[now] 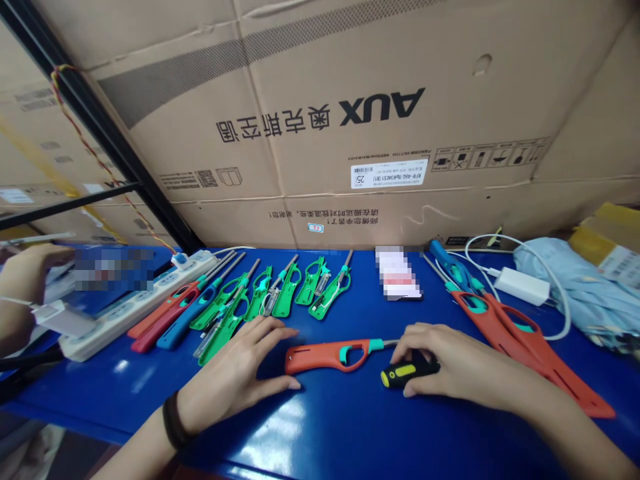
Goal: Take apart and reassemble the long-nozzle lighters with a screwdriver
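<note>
An orange gas lighter [320, 359] with a teal trigger and a metal nozzle lies flat on the blue table in front of me. My left hand [240, 370] is beside its handle end, thumb and fingers spread apart, holding nothing. My right hand [435, 360], near the nozzle tip, is closed around a black-and-yellow screwdriver [399, 375]; only the handle shows. Opened green lighters [220, 333], their inner parts exposed, lie beyond my left hand. To the right, more orange lighters [530, 347] rest partly behind my right forearm.
Red and blue whole lighters [187, 313] lie beside a white power strip [120, 320]. A phone [399, 275] is at the back. A white charger with cable [523, 285] lies near a pale blue bag [560, 273]. Another person's hand [23, 287] is at far left. A large carton [320, 60] stands behind.
</note>
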A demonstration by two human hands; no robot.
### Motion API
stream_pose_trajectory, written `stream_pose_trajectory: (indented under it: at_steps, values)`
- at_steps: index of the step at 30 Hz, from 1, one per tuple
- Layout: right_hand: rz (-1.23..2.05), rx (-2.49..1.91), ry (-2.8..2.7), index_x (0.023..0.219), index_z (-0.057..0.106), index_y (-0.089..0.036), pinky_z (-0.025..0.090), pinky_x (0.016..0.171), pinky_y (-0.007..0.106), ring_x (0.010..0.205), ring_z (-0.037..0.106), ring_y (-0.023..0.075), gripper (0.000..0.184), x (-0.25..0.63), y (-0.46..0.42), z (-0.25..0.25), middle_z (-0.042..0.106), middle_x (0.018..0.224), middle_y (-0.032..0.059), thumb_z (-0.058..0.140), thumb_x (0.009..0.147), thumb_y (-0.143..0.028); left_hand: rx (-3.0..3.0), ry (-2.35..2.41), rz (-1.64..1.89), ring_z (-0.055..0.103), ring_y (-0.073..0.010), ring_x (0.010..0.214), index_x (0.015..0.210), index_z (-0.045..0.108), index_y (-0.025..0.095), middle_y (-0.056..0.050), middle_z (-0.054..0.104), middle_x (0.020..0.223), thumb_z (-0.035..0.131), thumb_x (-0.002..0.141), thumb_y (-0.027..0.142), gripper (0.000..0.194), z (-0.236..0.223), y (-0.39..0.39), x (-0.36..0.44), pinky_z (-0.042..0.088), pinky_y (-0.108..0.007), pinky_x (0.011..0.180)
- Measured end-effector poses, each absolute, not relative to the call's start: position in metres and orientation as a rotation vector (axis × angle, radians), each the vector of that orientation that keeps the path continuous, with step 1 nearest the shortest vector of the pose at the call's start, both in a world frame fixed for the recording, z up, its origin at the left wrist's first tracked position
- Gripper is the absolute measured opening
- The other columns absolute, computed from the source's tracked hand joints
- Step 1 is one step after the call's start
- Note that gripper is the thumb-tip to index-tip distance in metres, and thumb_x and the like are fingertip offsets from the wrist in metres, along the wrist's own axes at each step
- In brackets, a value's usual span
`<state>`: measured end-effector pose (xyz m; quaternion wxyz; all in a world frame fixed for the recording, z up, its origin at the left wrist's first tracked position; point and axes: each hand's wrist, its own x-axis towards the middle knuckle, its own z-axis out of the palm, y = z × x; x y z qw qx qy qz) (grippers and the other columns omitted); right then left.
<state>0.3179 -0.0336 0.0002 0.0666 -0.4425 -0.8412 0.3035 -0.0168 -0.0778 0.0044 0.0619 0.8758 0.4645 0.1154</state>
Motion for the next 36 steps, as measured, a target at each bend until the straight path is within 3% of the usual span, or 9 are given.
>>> stream_pose_trajectory:
  at_steps: [6,14,31,36]
  values:
    - [1.099,-1.068,-2.403,0.092,0.068,-0.028,0.045,0.076,0.03,0.085,0.061,0.0183,0.025,0.308,-0.04,0.019,0.065,0.09,-0.0006,0.07,0.074,-0.045,2.499,1.33,0.344,0.055,-0.0214,0.096,0.105,0.059,0.022,-0.005,0.06,0.102,0.06,0.085,0.039,0.027,0.003,-0.07,-0.01,0.046,-0.036,0.085]
    - [1.297,-0.753,-1.604,0.102,0.047,-0.023,0.054,0.079,0.036,0.088,0.068,0.0194,0.027,0.242,-0.04,0.029,0.068,0.096,0.0051,0.058,0.085,-0.041,2.599,1.125,0.333,0.055,-0.0225,0.088,0.09,0.059,0.02,-0.002,0.06,0.09,0.072,0.065,0.036,0.032,0.002,-0.04,0.01,0.042,-0.037,0.085]
    - [1.127,-0.687,-1.829,0.109,0.045,-0.026,0.057,0.073,0.029,0.086,0.067,0.0164,0.023,0.198,-0.013,0.023,0.065,0.088,0.0006,0.054,0.09,-0.034,2.58,1.016,0.582,0.059,-0.0235,0.091,0.088,0.059,0.02,-0.003,0.065,0.09,0.07,0.06,0.036,0.033,-0.025,-0.026,0.003,0.041,-0.037,0.093]
    - [1.155,-0.673,-1.844,0.11,0.044,-0.027,0.057,0.078,0.029,0.091,0.067,0.0161,0.024,0.199,-0.014,0.02,0.067,0.097,0.0014,0.055,0.089,-0.031,2.572,1.002,0.55,0.057,-0.0242,0.093,0.089,0.058,0.02,-0.005,0.064,0.095,0.067,0.064,0.037,0.032,-0.023,-0.026,0.004,0.041,-0.039,0.094]
